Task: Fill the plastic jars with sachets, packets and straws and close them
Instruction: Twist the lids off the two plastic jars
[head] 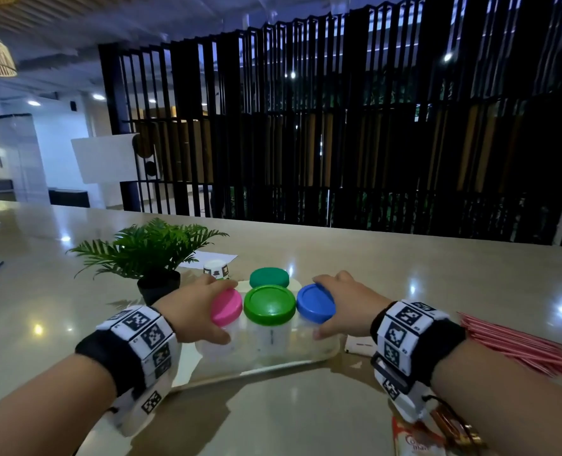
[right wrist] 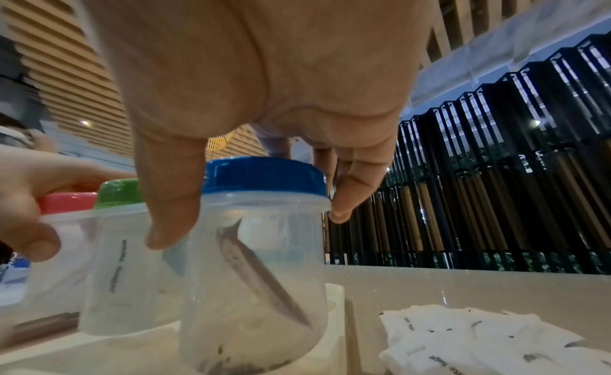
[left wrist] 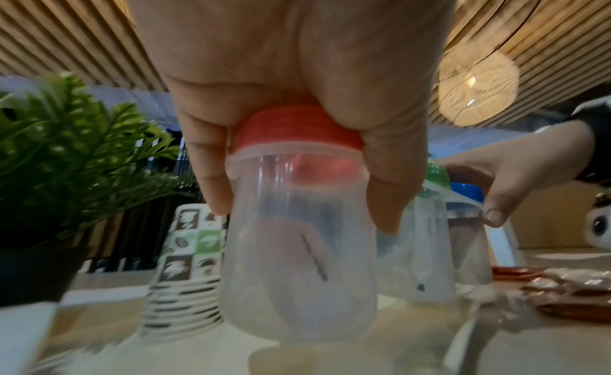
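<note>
Several clear plastic jars stand on a white tray (head: 273, 368). My left hand (head: 222, 312) grips the pink-lidded jar (left wrist: 297, 237) from above, fingers and thumb round its lid and neck; this jar leans a little. Over at the tray's right end my right hand (head: 320, 309) grips the blue-lidded jar (right wrist: 254, 276) the same way, thumb on the near side. A dark stick sachet leans inside the blue-lidded jar. Between them is a light-green-lidded jar (head: 269, 306), and a dark-green-lidded jar (head: 269, 277) stands behind it. All lids are on.
Red straws (head: 516, 347) lie fanned out at the right. White sachets (right wrist: 479, 339) lie beside the tray's right end, brown packets (head: 417, 442) near my right wrist. A potted plant (head: 151, 248) and stacked paper cups (left wrist: 188, 263) stand behind the tray's left.
</note>
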`<state>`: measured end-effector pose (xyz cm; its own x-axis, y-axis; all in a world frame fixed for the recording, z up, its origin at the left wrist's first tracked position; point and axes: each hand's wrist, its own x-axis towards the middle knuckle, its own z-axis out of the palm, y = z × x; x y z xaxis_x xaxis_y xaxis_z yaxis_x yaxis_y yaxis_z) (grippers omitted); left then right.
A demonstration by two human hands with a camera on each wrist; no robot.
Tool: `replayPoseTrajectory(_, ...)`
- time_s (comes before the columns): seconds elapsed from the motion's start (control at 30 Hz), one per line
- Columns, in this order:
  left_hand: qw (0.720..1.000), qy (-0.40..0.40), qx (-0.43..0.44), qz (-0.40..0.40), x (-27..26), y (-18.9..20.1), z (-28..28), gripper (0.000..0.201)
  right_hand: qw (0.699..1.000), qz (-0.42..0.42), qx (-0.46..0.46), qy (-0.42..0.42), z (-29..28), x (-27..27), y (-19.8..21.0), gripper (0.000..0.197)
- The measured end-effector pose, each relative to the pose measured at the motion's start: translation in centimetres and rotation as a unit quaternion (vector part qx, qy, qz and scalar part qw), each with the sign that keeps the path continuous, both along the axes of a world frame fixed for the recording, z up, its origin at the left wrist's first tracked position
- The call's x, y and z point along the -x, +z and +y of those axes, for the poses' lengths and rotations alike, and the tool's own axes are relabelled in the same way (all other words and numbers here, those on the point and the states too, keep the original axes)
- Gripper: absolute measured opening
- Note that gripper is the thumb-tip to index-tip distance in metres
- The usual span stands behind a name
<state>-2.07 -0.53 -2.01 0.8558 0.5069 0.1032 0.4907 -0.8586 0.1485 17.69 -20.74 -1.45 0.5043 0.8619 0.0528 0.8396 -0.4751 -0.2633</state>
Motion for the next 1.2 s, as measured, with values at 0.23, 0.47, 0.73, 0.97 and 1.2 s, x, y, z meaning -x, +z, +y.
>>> replayPoseTrajectory(0.23, 0.998, -0.051, -0.004, -0.028, 1.7, 0.4, -4.5, 0.102, 1.000, -0.008, 0.001, 0.023, -6.2, 1.6, 0.3, 0.104)
replayPoseTrajectory(0.47, 0.996, -0.081, 0.029, 0.001, 4.0, -1.7, -6.5, 0.102, 0.998, 0.027, 0.022, 0.045, -9.6, 4.1, -0.9, 0.097)
replayPoseTrajectory(0.73, 0.992, -0.119, 0.018, 0.033, 5.2, -2.5, -6.7, 0.103, 0.998, 0.033, 0.041, 0.018, -10.1, 5.9, -2.6, 0.096)
replayPoseTrajectory(0.97, 0.986, -0.147, 0.012, 0.073, 5.4, -2.3, -7.0, 0.108, 0.998, 0.027, 0.052, -0.009, -10.3, 7.1, -2.6, 0.098)
replayPoseTrajectory(1.2, 0.973, -0.216, -0.019, 0.077, 3.9, 0.7, -9.3, 0.125, 0.997, 0.016, 0.072, -0.024, -10.2, 7.8, -2.2, 0.099)
